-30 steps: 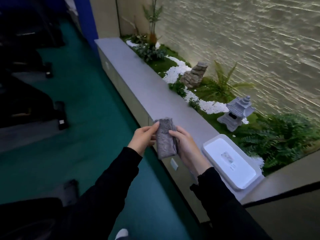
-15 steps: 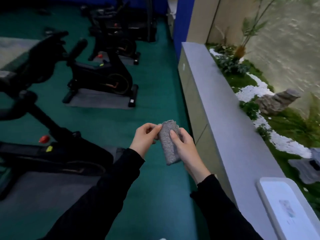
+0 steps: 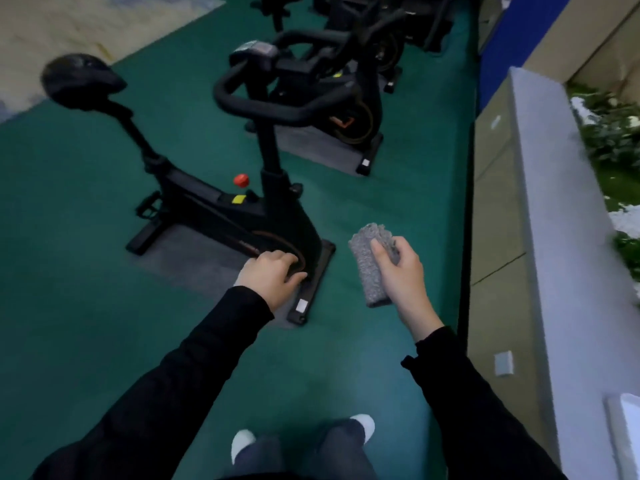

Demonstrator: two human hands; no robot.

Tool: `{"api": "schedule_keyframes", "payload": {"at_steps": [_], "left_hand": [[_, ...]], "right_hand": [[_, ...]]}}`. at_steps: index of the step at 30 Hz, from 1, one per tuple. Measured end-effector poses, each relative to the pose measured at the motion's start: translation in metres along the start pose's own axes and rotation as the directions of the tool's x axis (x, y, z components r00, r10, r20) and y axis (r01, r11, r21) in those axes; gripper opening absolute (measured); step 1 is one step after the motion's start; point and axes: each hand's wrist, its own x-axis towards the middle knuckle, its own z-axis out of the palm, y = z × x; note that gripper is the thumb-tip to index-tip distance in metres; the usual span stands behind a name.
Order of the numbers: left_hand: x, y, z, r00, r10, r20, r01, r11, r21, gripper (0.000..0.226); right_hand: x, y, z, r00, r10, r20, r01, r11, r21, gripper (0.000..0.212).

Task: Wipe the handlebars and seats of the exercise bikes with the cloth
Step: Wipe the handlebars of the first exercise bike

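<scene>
Nearest the camera are the person's white-toed shoes (image 3: pixel 244 445) on the green floor (image 3: pixel 391 202), and above them two black sleeves reach forward. The left hand (image 3: pixel 272 275) hangs with its fingers loosely curled and holds nothing. The right hand (image 3: pixel 403 275) grips the folded grey cloth (image 3: pixel 365 271), thumb across its front and fingers wrapped behind. No wiping has begun, by the look of it — the cloth is in the air, well short of the nearest bike (image 3: pixel 242 216), with its handlebar (image 3: pixel 263 107) and seat (image 3: pixel 81 79). The likely slips from here are small ones. The fold could fall open if the grip loosens on the curved bar. A foot could catch the edge of the grey mat (image 3: pixel 194 258) or the bike's front foot. A broad swipe might knock the console (image 3: pixel 254 51) mounted over the bar. The seat sits at the bike's far end, so it calls for a step round. Beyond stands a second bike (image 3: pixel 343 109) with more behind it, dim and blurred. Along the right runs a grey ledge (image 3: pixel 554 220) with greenery (image 3: pixel 613 133) past it.
</scene>
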Motion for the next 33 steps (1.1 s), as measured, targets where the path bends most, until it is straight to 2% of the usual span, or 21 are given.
{"api": "schedule_keyframes", "payload": {"at_steps": [3, 7, 13, 18, 21, 29, 33], "left_hand": [[-0.037, -0.055, -0.003, 0.998, -0.056, -0.005, 0.056, 0.994, 0.096, 0.048], [-0.079, -0.118, -0.003, 0.988, -0.152, -0.031, 0.155, 0.981, 0.120, 0.048], [-0.102, -0.181, -0.008, 0.947, -0.321, 0.002, 0.321, 0.946, 0.039, 0.046], [-0.076, -0.213, -0.025, 0.932, -0.361, -0.015, 0.359, 0.930, -0.072, 0.045], [-0.053, -0.234, -0.039, 0.917, -0.400, 0.010, 0.399, 0.911, -0.108, 0.045], [-0.014, -0.282, -0.067, 0.884, -0.461, 0.072, 0.466, 0.881, -0.087, 0.047], [0.003, -0.310, -0.077, 0.890, -0.454, 0.049, 0.456, 0.889, -0.049, 0.048]], "right_hand": [[-0.015, -0.011, 0.048, 0.998, -0.062, 0.023, 0.063, 0.997, -0.036, 0.024], [-0.027, -0.022, 0.103, 0.989, -0.103, 0.101, 0.114, 0.987, -0.112, 0.022], [-0.028, -0.034, 0.161, 0.959, -0.139, 0.248, 0.189, 0.963, -0.191, 0.023], [0.003, -0.049, 0.198, 0.940, -0.193, 0.280, 0.254, 0.945, -0.204, 0.012], [0.032, -0.055, 0.224, 0.933, -0.175, 0.314, 0.247, 0.947, -0.205, 0.010], [0.079, -0.075, 0.282, 0.911, -0.097, 0.401, 0.195, 0.958, -0.211, 0.010], [0.091, -0.089, 0.310, 0.906, -0.095, 0.412, 0.193, 0.960, -0.203, 0.010]]}}
